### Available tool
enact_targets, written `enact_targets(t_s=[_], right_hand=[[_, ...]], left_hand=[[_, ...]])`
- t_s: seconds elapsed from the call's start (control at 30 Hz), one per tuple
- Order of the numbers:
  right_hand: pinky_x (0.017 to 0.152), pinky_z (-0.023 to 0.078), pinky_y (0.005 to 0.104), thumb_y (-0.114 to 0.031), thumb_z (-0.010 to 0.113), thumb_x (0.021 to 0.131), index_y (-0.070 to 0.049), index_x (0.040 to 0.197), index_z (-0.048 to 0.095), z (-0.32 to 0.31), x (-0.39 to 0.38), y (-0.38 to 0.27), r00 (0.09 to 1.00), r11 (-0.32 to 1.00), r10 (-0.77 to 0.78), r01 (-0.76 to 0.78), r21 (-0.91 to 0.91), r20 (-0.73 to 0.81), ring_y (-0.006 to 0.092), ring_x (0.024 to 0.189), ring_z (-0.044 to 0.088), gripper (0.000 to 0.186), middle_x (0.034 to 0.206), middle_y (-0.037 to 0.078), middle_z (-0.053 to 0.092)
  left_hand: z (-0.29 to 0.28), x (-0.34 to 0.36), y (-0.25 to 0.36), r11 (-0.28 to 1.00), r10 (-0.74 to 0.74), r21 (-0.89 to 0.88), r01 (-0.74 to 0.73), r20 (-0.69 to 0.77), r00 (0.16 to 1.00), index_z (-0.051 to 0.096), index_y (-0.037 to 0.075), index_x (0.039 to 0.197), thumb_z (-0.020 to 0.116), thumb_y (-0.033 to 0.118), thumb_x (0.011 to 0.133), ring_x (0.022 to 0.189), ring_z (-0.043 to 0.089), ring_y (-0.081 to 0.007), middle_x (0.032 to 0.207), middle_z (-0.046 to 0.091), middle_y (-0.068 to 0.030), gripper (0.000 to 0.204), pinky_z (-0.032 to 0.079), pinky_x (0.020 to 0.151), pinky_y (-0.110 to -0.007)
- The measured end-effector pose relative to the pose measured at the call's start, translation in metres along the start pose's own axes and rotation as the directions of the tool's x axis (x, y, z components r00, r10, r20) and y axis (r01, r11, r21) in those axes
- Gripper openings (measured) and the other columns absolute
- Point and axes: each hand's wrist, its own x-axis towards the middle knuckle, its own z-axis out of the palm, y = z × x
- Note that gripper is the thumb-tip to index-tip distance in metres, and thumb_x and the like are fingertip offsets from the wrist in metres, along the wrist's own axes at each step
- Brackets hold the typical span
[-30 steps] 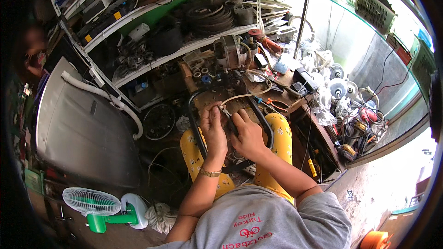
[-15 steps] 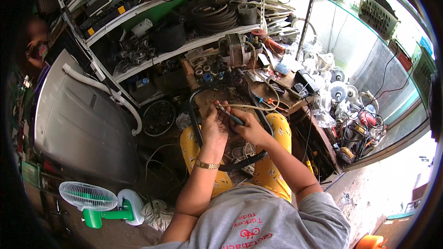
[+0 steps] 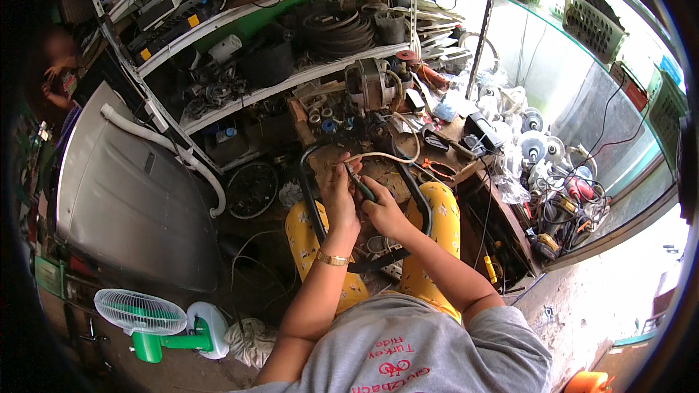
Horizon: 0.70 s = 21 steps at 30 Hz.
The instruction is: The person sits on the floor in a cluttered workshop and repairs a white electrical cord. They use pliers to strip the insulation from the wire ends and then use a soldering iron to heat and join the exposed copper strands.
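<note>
My right hand (image 3: 384, 215) is closed around a slim hand tool with a dark green handle (image 3: 366, 191). The tool's narrow end slants up and left to my left hand; its exact kind is unclear. My left hand (image 3: 339, 195) is closed, its fingertips pinching a thin cream hose or cable (image 3: 382, 154) near its end. From there the cream line bends right and then back toward a metal motor (image 3: 365, 85). Both hands are over a black tubular frame (image 3: 309, 200) that rests at my knees.
Orange-handled pliers (image 3: 439, 169) lie on the cluttered low bench ahead. White shelving (image 3: 291, 73) with parts stands behind it. Motor parts and wires (image 3: 535, 147) pile up at right. A grey metal panel (image 3: 138, 196) and green fan (image 3: 149, 327) are at left; another person (image 3: 60, 65) is far left.
The tool has tilted to a steeper angle, and my right hand has shifted slightly left and down. The cream line's loop has drawn in and now curves higher.
</note>
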Motion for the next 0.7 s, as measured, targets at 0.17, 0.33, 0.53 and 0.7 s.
enact_targets(t_s=[0.17,0.33,0.53,0.7], right_hand=[[0.08,0.045,0.035,0.005,0.049,0.071,0.002,0.113,0.05,0.001,0.0,0.006,0.994,0.963,-0.035,0.006,-0.27,-0.104,0.0288,0.09,0.058,0.042,0.092,0.021,0.058],[0.08,0.045,0.0363,0.003,0.047,0.071,0.005,0.119,0.047,0.001,0.0,-0.003,0.991,0.898,-0.099,0.049,-0.436,-0.091,0.0385,0.087,0.058,0.049,0.09,0.028,0.056],[0.081,0.045,0.0375,0.003,0.047,0.072,0.004,0.118,0.048,0.0,-0.015,-0.008,0.982,0.915,-0.075,-0.001,-0.404,-0.174,0.0422,0.09,0.056,0.047,0.091,0.027,0.057],[0.079,0.044,0.0358,0.005,0.052,0.071,0.004,0.112,0.049,0.019,-0.057,-0.028,0.998,0.896,-0.04,0.056,-0.44,0.046,0.0363,0.085,0.054,0.042,0.091,0.024,0.056]], left_hand=[[0.0,0.014,0.004,0.984,-0.107,-0.145,0.103,-0.022,0.994,0.055,0.004,0.105,0.042,0.023,0.1,0.098,0.059,-0.019,0.108,0.062,-0.0102,0.024,0.048,0.088,-0.033],[-0.01,0.033,-0.004,0.974,-0.139,-0.182,0.131,-0.03,0.99,0.055,0.003,0.093,0.043,0.022,0.1,0.089,0.062,-0.022,0.097,0.062,-0.0122,0.023,0.055,0.073,-0.037],[0.007,0.03,-0.008,0.962,-0.243,-0.156,0.226,-0.098,0.965,0.055,0.003,0.088,0.046,0.019,0.098,0.086,0.064,-0.0235,0.088,0.062,-0.0114,0.021,0.057,0.067,-0.035],[-0.029,0.07,-0.013,0.956,-0.208,-0.234,0.179,-0.105,0.973,0.052,0.01,0.088,0.043,0.03,0.099,0.088,0.063,-0.0207,0.088,0.061,-0.0068,0.025,0.057,0.074,-0.036]])
